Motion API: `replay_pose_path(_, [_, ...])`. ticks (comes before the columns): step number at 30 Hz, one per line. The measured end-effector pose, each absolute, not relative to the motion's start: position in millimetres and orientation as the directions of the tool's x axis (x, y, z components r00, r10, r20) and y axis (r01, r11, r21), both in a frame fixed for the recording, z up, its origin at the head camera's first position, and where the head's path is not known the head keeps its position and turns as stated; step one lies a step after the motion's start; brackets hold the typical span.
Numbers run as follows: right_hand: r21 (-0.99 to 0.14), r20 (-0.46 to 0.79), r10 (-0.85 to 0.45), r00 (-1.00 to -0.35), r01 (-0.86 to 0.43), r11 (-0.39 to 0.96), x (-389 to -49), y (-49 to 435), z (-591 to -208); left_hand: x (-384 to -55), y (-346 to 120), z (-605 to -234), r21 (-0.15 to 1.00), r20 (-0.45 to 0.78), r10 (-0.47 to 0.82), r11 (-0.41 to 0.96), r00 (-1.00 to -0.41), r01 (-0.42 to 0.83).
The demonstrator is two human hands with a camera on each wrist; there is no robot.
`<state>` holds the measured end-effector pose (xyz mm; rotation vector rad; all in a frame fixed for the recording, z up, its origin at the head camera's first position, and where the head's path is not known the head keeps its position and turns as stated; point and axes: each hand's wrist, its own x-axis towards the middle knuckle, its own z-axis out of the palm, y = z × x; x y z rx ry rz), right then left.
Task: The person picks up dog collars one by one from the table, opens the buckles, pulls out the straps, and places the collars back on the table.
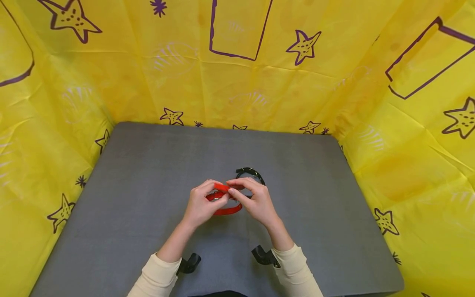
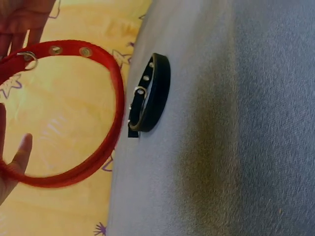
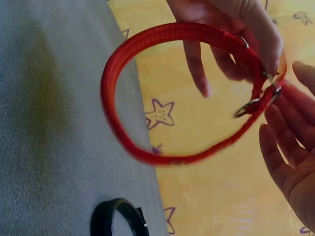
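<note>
A red dog collar with a metal buckle, ring and eyelets is held in the air as a closed loop. My left hand grips its strap on the left side. My right hand pinches the strap by the buckle, its fingertips meeting those of the left. In the right wrist view the red collar shows the strap passing at the buckle. The left wrist view shows its metal ring hanging by the eyelets. Behind the hands a black collar lies on the table, partly hidden by my right hand.
The grey table extends around the hands. Yellow cloth walls with starfish drawings stand along its back and sides. Black mounts sit beneath both wrists.
</note>
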<state>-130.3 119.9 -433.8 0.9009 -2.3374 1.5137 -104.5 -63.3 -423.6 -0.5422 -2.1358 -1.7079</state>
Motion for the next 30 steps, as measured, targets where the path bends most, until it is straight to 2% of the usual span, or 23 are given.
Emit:
replay_pose_path(12, [-0.761, 0.407, -0.433, -0.804, -0.561, 0.326, -130.2, 136.8, -435.2, -104.5, -69.9, -433.9, 0.950, 0.313, -0.003, 0.012, -0.950, 0.313])
replay_pose_path(18, [-0.733, 0.455, -0.423, -0.783, -0.600, 0.322, -131.7, 134.6, -438.1, -101.7, -71.3, -426.6, 0.950, 0.311, 0.028, -0.024, -0.950, 0.311])
replay_pose_path(30, [-0.752, 0.428, -0.415, -0.803, -0.571, 0.330, -132.6, 137.2, -439.9, -102.3, -73.3, -425.6, 0.954, 0.299, 0.016, -0.017, -0.954, 0.298])
